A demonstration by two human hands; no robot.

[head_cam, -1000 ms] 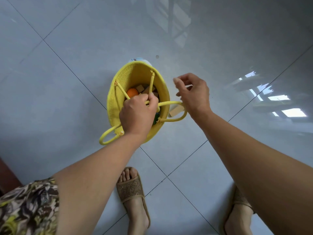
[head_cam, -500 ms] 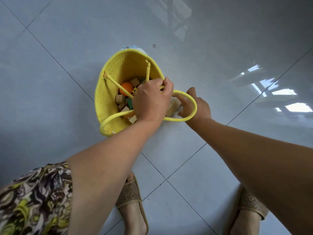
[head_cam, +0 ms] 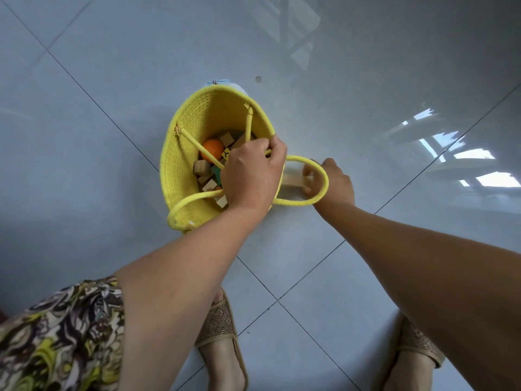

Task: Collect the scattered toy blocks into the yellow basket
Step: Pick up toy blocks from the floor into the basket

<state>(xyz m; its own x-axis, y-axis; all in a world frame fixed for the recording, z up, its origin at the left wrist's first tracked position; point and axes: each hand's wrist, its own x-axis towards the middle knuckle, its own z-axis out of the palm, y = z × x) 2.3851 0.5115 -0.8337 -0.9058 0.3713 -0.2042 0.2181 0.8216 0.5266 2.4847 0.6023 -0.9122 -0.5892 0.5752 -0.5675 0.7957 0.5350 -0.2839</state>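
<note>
- The right hand has reached down and now holds a wooden block at 3 o'clock of the yellow basket
- The left hand grips the handles; many blocks are in, this one is left

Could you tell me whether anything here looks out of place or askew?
One wooden block lies outside the yellow basket, on the floor beside it, with the right hand closing on it through a handle loop. The left hand grips the other handle.

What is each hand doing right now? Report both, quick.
Left hand: closed on the handles of the yellow basket.
Right hand: fingers closing around a wooden block on the floor beside the basket.
</note>
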